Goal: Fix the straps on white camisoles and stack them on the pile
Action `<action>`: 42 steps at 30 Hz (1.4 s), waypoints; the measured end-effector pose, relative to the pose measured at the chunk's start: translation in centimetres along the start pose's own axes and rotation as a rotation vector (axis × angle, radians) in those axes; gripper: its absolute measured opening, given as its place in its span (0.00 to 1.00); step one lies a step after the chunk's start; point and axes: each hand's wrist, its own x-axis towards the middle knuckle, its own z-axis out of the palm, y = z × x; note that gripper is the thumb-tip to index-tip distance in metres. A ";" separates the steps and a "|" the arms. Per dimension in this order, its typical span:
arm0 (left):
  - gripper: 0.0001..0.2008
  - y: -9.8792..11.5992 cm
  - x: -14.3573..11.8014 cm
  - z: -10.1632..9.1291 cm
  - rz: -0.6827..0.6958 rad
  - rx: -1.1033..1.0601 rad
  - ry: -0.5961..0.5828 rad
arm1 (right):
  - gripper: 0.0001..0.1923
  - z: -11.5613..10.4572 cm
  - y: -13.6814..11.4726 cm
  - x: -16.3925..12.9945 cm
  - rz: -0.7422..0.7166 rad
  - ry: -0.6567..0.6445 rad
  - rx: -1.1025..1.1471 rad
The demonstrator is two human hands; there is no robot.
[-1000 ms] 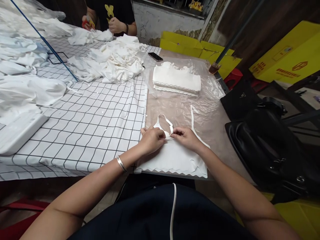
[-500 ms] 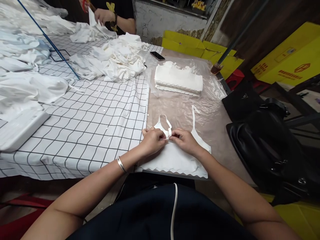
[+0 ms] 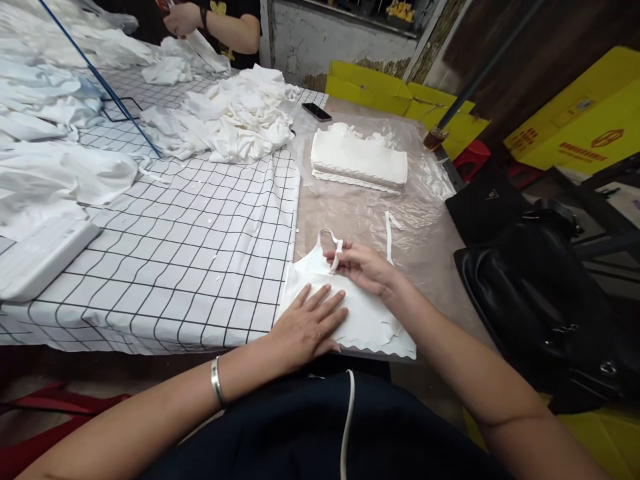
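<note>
A white camisole (image 3: 367,330) with a wavy hem lies flat at the table's near edge, its hem toward me. My left hand (image 3: 313,323) rests on the lower part of it, palm down with the fingers spread. Above it, my right hand (image 3: 361,265) pinches the left shoulder strap (image 3: 338,253) between thumb and fingers. The other strap (image 3: 389,237) stretches away on the plastic sheet, its end bent over. Part of the camisole's right side is hidden under my right hand and forearm.
A folded stack of white garments (image 3: 357,160) sits farther back on clear plastic, near a phone (image 3: 317,112). Heaped white garments (image 3: 245,117) cover the checked cloth (image 3: 200,267). A black bag (image 3: 540,300) stands at right. Across the table, a person's hand (image 3: 184,20) handles white fabric.
My left hand has left the strap and come down flat on the camisole's body. My right hand keeps hold of the strap, slightly higher. The person opposite has moved their hand leftward.
</note>
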 end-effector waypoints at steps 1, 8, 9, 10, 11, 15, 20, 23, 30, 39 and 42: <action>0.30 0.2 -0.6 0.3 0.021 0.003 -0.038 | 0.11 0.3 -0.8 0.8 0.023 -0.017 0.045; 0.34 0.3 -2.1 0.8 0.019 0.016 -0.139 | 0.10 2.0 -5.4 7.1 0.000 0.060 -0.230; 0.34 0.3 -2.2 0.6 0.021 0.013 -0.140 | 0.10 1.3 -5.9 7.3 -0.034 0.130 -0.398; 0.34 0.3 -2.1 0.4 0.019 0.006 -0.138 | 0.10 0.1 -6.3 7.2 -0.084 0.205 -0.568; 0.34 0.3 -1.9 0.1 0.013 -0.006 -0.135 | 0.08 -1.4 -6.7 6.8 -0.145 0.276 -0.719; 0.28 0.9 0.6 -0.9 0.011 -0.121 -0.114 | 0.13 -9.3 -6.6 2.5 -0.247 0.501 -1.008; 0.30 3.2 6.2 -0.9 0.111 -0.419 -0.203 | 0.17 -14.4 -3.0 -1.6 -0.098 0.571 -0.981; 0.32 4.4 8.6 -1.3 0.276 -0.720 -0.317 | 0.12 -14.5 -1.8 -0.7 -0.145 0.615 -0.915; 0.34 5.7 11.1 1.2 0.281 -0.728 -0.309 | 0.10 -13.6 -5.3 5.9 -0.234 0.771 -0.914; 0.21 5.3 12.3 2.1 -0.007 -1.004 -0.340 | 0.05 -13.4 -7.6 8.6 -0.179 0.637 -0.753; 0.18 5.7 13.7 0.9 -0.269 -1.289 -0.220 | 0.09 -13.4 -7.6 8.6 -0.181 0.664 -0.741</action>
